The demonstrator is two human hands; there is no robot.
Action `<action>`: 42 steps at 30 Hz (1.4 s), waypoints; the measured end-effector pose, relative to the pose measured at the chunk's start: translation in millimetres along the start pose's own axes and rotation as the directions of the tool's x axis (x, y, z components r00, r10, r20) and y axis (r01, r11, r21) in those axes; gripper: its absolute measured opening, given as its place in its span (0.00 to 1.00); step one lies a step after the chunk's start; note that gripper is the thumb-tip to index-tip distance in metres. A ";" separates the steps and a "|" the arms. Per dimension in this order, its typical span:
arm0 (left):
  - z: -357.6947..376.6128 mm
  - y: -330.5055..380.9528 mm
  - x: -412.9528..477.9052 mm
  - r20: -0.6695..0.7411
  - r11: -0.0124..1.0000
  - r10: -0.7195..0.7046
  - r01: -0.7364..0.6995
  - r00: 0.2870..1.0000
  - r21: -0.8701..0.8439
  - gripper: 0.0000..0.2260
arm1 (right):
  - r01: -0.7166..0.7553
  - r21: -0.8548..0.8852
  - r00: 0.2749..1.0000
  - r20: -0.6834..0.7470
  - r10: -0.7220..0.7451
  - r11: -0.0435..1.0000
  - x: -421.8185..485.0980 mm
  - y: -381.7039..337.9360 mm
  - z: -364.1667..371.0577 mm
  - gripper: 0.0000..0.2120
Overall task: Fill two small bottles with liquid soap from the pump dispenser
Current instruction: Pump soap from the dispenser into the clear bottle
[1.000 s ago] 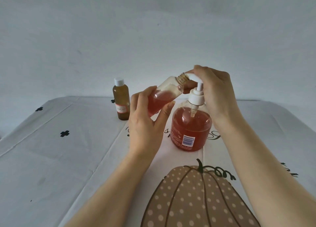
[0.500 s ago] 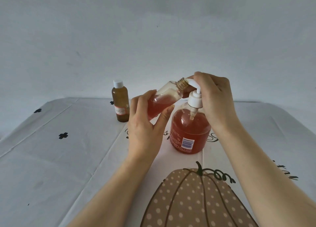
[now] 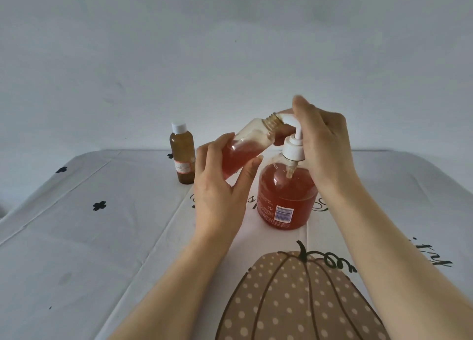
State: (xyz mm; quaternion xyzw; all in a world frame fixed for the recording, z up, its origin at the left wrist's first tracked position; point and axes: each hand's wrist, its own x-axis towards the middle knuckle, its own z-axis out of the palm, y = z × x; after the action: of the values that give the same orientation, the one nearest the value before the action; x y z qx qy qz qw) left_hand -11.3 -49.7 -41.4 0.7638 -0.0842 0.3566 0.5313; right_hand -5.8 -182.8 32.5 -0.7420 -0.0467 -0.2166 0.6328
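Pumping soap into the open small bottle (image 3: 245,147), judged roughly half full; held tilted above the worktop (image 3: 76,237), threaded neck right at the spout of the pump dispenser (image 3: 286,193). Gripped round the lower body by the left hand (image 3: 220,193), fingers and thumb wrapped. Covered from above by the right hand (image 3: 325,145): pump head (image 3: 290,120), fingers bent round it, index finger blurred. Next, probably: more strokes with neck kept on spout, then capping. Standing apart to the left, capped: brown bottle (image 3: 182,155), seemingly done.

2 small bottles: capped bottle (image 3: 182,157) at centre left, open bottle (image 3: 249,143) mid-frame. 1 pump dispenser (image 3: 286,198). 2 grips: left grip (image 3: 220,193), right grip (image 3: 325,147).
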 end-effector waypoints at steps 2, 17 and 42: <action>0.4 0.2 0.8 0.000 1.000 0.000 0.000 1.000 -0.006 0.25 | -0.012 -0.039 1.000 0.026 0.013 0.999 0.8 -2.8 0.6 0.28; 2.9 -0.8 1.0 -0.014 1.000 0.021 -0.021 1.000 0.011 0.22 | -0.020 0.009 0.999 0.037 0.020 1.000 2.1 1.0 0.5 0.23; 2.5 0.7 -0.2 -0.013 1.000 0.024 -0.023 1.000 0.018 0.22 | 0.007 -0.024 1.000 -0.020 -0.007 1.000 -3.6 2.6 1.5 0.21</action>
State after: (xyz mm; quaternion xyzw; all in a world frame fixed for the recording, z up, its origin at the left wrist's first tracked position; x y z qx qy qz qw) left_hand -10.7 -52.2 -41.5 0.7652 -0.0865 0.3687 0.5207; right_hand -7.8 -181.1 28.6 -0.7470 -0.0403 -0.2269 0.6236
